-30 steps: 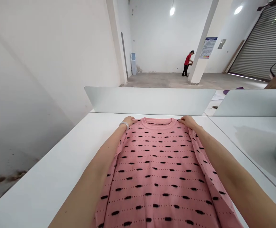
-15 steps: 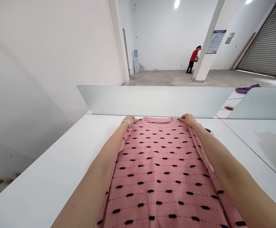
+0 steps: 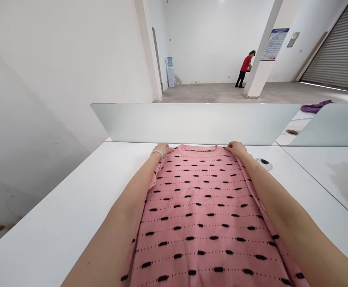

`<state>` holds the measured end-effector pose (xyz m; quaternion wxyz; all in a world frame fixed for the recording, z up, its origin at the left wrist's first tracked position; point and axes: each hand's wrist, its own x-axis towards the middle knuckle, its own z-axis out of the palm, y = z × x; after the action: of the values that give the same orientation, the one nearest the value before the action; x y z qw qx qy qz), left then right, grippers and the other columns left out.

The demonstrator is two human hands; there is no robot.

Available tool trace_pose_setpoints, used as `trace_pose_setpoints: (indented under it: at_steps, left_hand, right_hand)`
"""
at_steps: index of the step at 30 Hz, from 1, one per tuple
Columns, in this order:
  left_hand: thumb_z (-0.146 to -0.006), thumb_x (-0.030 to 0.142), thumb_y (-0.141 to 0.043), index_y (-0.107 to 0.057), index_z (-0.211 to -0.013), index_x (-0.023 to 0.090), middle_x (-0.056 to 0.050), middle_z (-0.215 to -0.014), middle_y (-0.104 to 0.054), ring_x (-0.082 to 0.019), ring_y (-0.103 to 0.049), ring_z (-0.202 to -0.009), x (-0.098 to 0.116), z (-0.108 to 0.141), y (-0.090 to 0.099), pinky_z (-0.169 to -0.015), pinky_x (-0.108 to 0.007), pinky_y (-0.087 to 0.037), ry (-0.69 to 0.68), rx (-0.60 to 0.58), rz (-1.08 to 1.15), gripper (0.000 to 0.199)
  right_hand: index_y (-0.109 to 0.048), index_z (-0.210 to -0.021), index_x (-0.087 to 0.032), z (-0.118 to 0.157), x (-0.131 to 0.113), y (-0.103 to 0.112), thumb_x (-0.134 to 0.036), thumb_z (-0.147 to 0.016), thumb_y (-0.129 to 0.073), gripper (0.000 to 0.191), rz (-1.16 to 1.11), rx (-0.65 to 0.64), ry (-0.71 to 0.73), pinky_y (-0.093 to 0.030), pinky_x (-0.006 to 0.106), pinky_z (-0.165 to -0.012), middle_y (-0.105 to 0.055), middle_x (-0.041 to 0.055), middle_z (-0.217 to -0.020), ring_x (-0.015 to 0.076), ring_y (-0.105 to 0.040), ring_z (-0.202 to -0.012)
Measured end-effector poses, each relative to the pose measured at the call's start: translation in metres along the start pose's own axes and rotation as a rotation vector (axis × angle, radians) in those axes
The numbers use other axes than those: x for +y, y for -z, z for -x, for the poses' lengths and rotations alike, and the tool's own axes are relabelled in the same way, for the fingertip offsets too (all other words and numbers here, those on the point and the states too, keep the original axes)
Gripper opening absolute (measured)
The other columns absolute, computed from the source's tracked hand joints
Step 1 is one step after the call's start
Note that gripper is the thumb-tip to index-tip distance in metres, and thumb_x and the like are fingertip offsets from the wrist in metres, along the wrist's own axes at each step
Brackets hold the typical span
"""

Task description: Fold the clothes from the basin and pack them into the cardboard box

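Observation:
A pink knitted top (image 3: 203, 207) with rows of black dashes lies spread on the white table (image 3: 81, 191), its round collar at the far end near the divider. My left hand (image 3: 163, 150), with a pale band at the wrist, pinches the top's left shoulder beside the collar. At the right shoulder, my right hand (image 3: 236, 149) has its fingers closed on the fabric. Both forearms stretch along the sides of the top, over parts of its sleeves. The lower end of the top runs out of view.
A frosted divider (image 3: 191, 123) stands along the table's far edge. Right of my right hand is a round cable grommet (image 3: 264, 163). Purple cloth (image 3: 315, 107) lies beyond the divider at the right. Far back, a person in red (image 3: 245, 68) stands by a pillar (image 3: 260, 71).
The view has tilted and shifted slightly, so the grommet shows more fully beside my right arm. Both hands keep their hold on the shoulders, and the top lies nearly the same.

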<state>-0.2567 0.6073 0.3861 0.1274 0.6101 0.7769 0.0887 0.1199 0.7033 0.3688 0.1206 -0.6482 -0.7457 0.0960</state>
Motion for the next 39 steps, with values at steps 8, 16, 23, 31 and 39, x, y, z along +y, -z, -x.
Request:
trace_pose_setpoints:
  at_steps: [8,16,23,31,39]
  left_hand:
    - [-0.079,0.052,-0.055,-0.064,-0.097,0.016,-0.013,-0.106,-0.067,-0.027,-0.060,-0.099,0.003,0.003,0.003,-0.080,-0.030,-0.045,-0.053,0.021,0.012,0.042]
    - [-0.092,0.050,-0.032,-0.052,-0.127,0.014,-0.015,-0.131,-0.051,-0.027,-0.047,-0.120,0.006,0.048,0.028,-0.102,-0.036,-0.033,-0.098,0.164,0.057,0.054]
    - [-0.087,0.057,-0.031,-0.051,-0.126,0.015,-0.012,-0.126,-0.056,-0.026,-0.052,-0.113,-0.050,0.165,0.057,-0.100,-0.038,-0.038,-0.132,0.224,0.116,0.060]
    - [-0.077,0.071,-0.034,-0.044,-0.135,0.019,-0.013,-0.134,-0.051,-0.029,-0.055,-0.114,-0.101,0.315,0.036,-0.094,-0.039,-0.045,0.154,0.029,0.296,0.078]
    - [-0.066,0.075,-0.049,-0.046,-0.134,0.015,-0.016,-0.130,-0.051,-0.034,-0.050,-0.118,-0.081,0.382,0.008,-0.098,-0.043,-0.040,0.189,-0.021,0.151,0.090]
  right_hand:
    - [-0.062,-0.113,-0.013,0.019,-0.007,0.009,-0.039,-0.080,-0.058,0.042,0.029,0.052,0.067,-0.044,0.031,-0.083,-0.059,0.0147,-0.118,0.0256,-0.055,-0.105]
    - [-0.061,-0.113,-0.014,0.087,0.010,0.061,-0.048,-0.081,-0.058,0.047,-0.121,0.155,0.239,-0.045,0.030,-0.078,-0.061,0.0116,-0.114,0.0194,-0.060,-0.086]
    - [-0.064,-0.085,-0.024,0.224,0.060,0.098,-0.064,-0.075,-0.055,0.042,-0.192,-0.011,0.127,-0.040,0.028,-0.057,-0.063,0.0045,-0.073,0.0159,-0.054,-0.060]
    - [-0.061,-0.074,-0.028,0.337,0.057,0.084,-0.064,-0.079,-0.047,0.038,-0.171,-0.177,0.110,-0.041,0.032,-0.058,-0.063,0.0051,-0.073,0.0193,-0.052,-0.059]
    - [-0.036,-0.056,-0.021,0.349,0.063,0.068,-0.063,-0.080,-0.045,0.048,-0.257,-0.198,0.099,-0.032,0.028,-0.051,-0.046,0.0012,-0.055,0.0149,-0.040,-0.052]
